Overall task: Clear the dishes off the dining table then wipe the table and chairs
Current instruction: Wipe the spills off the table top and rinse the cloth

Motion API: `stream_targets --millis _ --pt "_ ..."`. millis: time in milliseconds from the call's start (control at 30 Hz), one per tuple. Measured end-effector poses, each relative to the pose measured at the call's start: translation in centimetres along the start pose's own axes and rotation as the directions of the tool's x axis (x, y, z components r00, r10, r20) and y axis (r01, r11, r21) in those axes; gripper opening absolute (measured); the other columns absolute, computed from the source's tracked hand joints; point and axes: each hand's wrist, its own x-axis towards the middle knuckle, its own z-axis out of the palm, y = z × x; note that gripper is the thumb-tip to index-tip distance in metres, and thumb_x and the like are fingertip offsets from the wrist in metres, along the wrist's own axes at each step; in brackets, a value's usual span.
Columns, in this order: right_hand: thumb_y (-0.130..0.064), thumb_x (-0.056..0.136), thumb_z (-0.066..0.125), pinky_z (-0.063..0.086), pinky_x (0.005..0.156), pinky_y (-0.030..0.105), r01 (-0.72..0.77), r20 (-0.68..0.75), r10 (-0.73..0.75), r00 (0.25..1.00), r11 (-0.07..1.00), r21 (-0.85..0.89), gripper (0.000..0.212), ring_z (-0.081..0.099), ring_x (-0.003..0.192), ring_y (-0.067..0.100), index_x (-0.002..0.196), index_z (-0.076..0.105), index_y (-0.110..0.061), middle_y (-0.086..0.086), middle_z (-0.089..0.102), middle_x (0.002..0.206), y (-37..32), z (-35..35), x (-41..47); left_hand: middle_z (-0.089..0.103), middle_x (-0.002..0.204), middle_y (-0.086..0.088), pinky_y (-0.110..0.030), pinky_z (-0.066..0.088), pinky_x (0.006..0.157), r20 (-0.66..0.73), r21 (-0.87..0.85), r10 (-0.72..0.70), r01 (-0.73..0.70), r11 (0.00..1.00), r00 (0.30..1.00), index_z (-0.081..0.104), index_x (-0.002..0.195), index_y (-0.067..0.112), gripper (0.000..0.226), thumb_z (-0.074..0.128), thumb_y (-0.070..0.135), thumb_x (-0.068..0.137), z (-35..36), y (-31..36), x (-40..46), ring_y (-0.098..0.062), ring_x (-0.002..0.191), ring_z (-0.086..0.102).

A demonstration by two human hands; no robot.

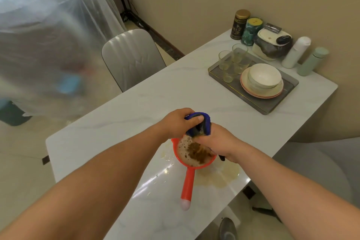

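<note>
Head view: both hands, left hand (178,122) and right hand (219,142), clench a blue cloth (201,124) directly above a red ladle (191,154) on the table (175,87), its handle pointing toward the person.

A blue cloth (200,124) hangs over an orange-red ladle (188,179) with a white-tipped handle, holding frothy beige liquid with brown specks. The surface (175,87) is white marble with faint grey veins. A grey tray (272,107) carries white bowls (265,76) on pink-rimmed plates (261,91).
</note>
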Motion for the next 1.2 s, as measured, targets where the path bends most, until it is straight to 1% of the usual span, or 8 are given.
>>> stream_targets --millis 133,300,633,767,867,967,1067,1200 --pt "-0.028 0.093 0.063 0.046 0.059 0.022 0.073 -0.081 -0.104 0.991 0.943 -0.324 0.025 0.063 0.077 0.012 0.118 0.06 -0.027 -0.006 0.066 0.085 0.9 0.9 0.9 0.065 0.097 -0.005 -0.03 0.057 0.067 -0.063 -0.12 -0.133 0.125 0.985 0.989 0.064 0.1 0.021 0.029 0.057 0.048 0.097 1.3 -0.7 0.3 -0.021 0.086 0.063" --pt "-0.023 0.094 0.06 0.052 0.07 0.031 -0.049 -0.198 -0.071 0.978 0.838 -0.544 0.031 0.063 0.084 0.022 0.123 0.05 -0.016 0.001 0.063 0.096 2.0 2.1 0.9 0.06 0.089 -0.008 -0.036 0.06 0.074 -0.079 -0.149 -0.298 0.284 0.947 0.951 0.06 0.09 0.014 0.031 0.055 0.043 0.096 2.4 -0.6 0.8 -0.022 0.082 0.06" --pt "-0.016 0.097 0.054 0.04 0.069 0.029 -0.034 -0.226 -0.225 0.948 0.632 -0.774 0.023 0.063 0.096 0.025 0.12 0.053 -0.016 0.004 0.063 0.108 2.6 3.3 1.1 0.065 0.089 -0.012 -0.028 0.051 0.054 0.011 -0.359 -0.567 0.532 0.767 0.824 0.062 0.097 0.01 0.02 0.058 0.029 0.094 3.1 -0.3 0.7 -0.024 0.072 0.06" --pt "-0.034 0.085 0.065 0.039 0.072 0.031 0.021 -0.231 -0.27 0.935 0.691 -0.723 0.014 0.06 0.084 0.023 0.091 0.061 -0.021 -0.006 0.059 0.075 3.2 1.9 1.6 0.07 0.102 -0.012 -0.043 0.061 0.088 -0.097 0.038 -0.252 0.257 0.966 0.963 0.068 0.108 0.011 0.035 0.056 0.043 0.098 2.4 -0.5 0.2 -0.031 0.09 0.072" --pt "-0.021 0.085 0.075 0.051 0.071 0.033 -0.052 -0.104 0.052 0.993 0.999 0.008 0.014 0.068 0.085 0.024 0.096 0.071 -0.015 0.006 0.071 0.084 2.0 0.1 0.7 0.04 0.155 -0.006 -0.032 0.049 0.102 -0.074 0.251 0.087 -0.066 0.966 0.993 0.046 0.148 0.028 0.06 0.061 0.051 0.094 1.1 0.0 -1.8 -0.025 0.128 0.055" --pt "0.001 0.088 0.069 0.059 0.07 0.038 -0.168 0.15 0.095 0.984 0.771 0.614 0.028 0.069 0.093 0.035 0.116 0.066 0.0 0.02 0.07 0.099 0.8 -1.3 -0.5 -0.003 0.169 0.009 -0.033 0.048 0.102 -0.004 0.586 0.413 -0.333 0.738 0.911 0.016 0.16 0.034 0.085 0.065 0.042 0.091 -0.4 -0.7 -3.1 -0.023 0.147 0.034" --pt "0.007 0.089 0.063 0.052 0.049 0.021 -0.262 0.281 0.076 0.957 0.648 0.715 0.021 0.069 0.077 0.025 0.109 0.063 0.001 0.017 0.067 0.091 -0.2 -1.9 -1.2 0.002 0.17 0.0 -0.034 0.048 0.105 0.148 0.753 0.637 -0.504 0.423 0.756 0.01 0.16 0.027 0.092 0.068 0.022 0.089 -1.6 -1.7 -2.8 -0.024 0.148 0.029" --pt "0.001 0.075 0.077 0.029 0.035 0.011 -0.484 0.577 -0.048 0.815 0.491 0.725 0.029 0.049 0.056 0.01 0.098 0.059 -0.004 0.009 0.054 0.081 -0.2 -2.1 -1.4 0.025 0.165 -0.01 -0.044 0.049 0.102 0.224 0.725 0.805 -0.646 0.239 0.549 0.021 0.157 0.015 0.09 0.074 0.014 0.084 -2.2 -1.9 -1.1 -0.03 0.136 0.046"
